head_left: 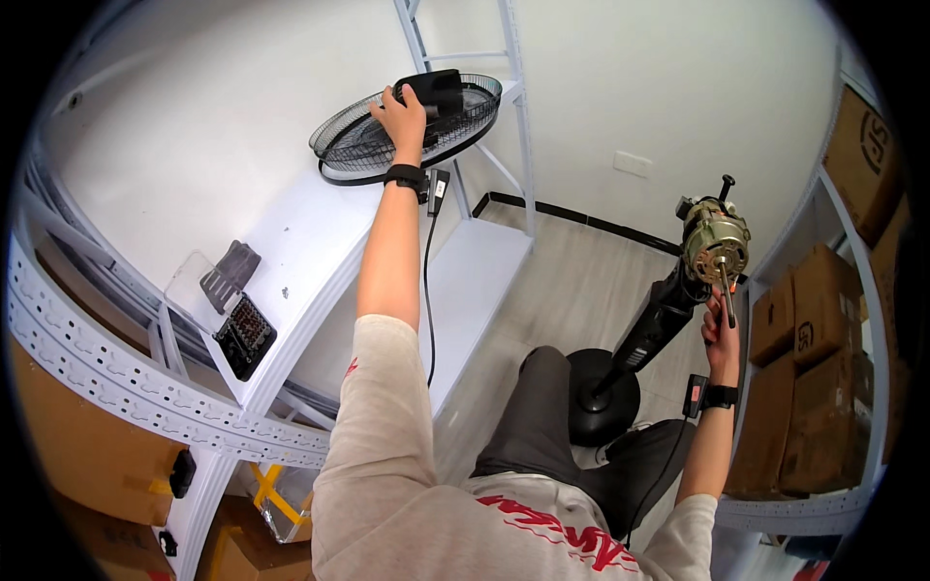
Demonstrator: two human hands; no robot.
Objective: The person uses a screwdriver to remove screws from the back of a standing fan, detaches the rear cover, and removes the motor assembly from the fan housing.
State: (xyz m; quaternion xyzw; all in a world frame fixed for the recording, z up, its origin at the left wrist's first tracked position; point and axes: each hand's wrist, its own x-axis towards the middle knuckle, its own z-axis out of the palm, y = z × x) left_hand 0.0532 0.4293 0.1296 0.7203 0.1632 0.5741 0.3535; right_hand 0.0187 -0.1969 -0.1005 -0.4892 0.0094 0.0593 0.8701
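Note:
My left hand (402, 121) reaches far forward to a black plastic cover (443, 93), its fingers curled over the cover's near-left side. That cover rests on round black wire fan grilles (344, 150), which lie on a white shelf. My right hand (719, 327) is raised beneath the bare metal fan motor (715, 237), fingers bent close beside its long metal shaft (726, 290). What lies within those fingers is hidden. The motor tops a black fan pole (651, 324), which leans up from a round black base (605, 392) by my legs.
An opened bit case (244, 337) with a clear lid stands on the left white shelf (325, 228), beside a dark grey tool piece (232, 269). Cardboard boxes (823, 387) fill the right-hand rack. Cabled black straps circle both wrists. More boxes (87, 436) sit below left.

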